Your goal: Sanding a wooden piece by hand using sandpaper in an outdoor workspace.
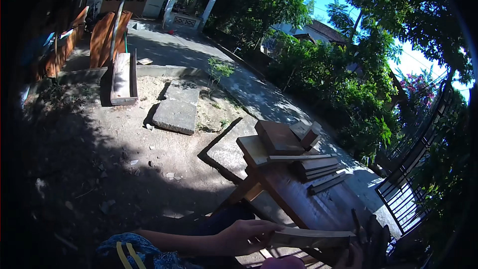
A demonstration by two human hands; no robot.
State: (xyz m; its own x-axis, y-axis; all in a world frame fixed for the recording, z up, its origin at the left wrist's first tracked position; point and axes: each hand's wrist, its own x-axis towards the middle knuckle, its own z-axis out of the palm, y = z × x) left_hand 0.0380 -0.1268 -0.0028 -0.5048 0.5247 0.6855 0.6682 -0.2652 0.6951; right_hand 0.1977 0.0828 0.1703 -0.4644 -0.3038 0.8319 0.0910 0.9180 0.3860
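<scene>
A short, slightly curved wooden piece (313, 237) is held level in front of me, at the lower right of the head view. My left hand (254, 234) pinches its left end between thumb and fingers. At its other end, partly in shadow, is my right hand (351, 257), with fingers against the wood; its lower part is cut off by the picture's edge. Just beyond the piece stands a wooden worktable (302, 198). Dark, slender objects (360, 226) beside the right hand are too shaded to identify.
Wood blocks (280, 138) and narrow wooden strips (317, 166) lie on the table's far part. Past it are a concrete slab (177, 108), a long wooden trough (124, 78) and leaning boards (108, 39). A metal gate (405, 198) stands at right.
</scene>
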